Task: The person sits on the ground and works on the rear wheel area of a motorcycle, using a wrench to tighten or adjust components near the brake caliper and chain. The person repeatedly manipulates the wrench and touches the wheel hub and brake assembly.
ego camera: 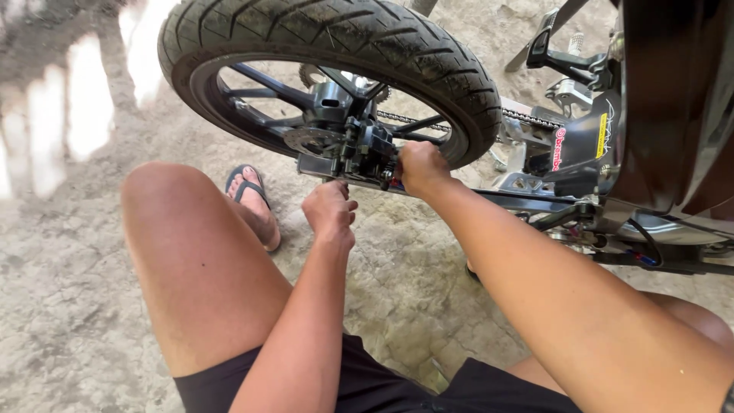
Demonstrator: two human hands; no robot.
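Brake caliper remains mounted at the rear wheel hub, right hand fingers closed on it, left hand fisted just below, its contents hidden; removal appears unfinished

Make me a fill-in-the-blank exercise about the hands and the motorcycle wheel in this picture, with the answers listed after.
1. The right hand grips the black brake caliper beside the brake ____.
2. The left hand is closed in a fist just ____ the caliper.
3. The rear tyre is coloured ____.
4. The foot on the concrete floor wears a ____.

Missing words: disc; below; black; sandal
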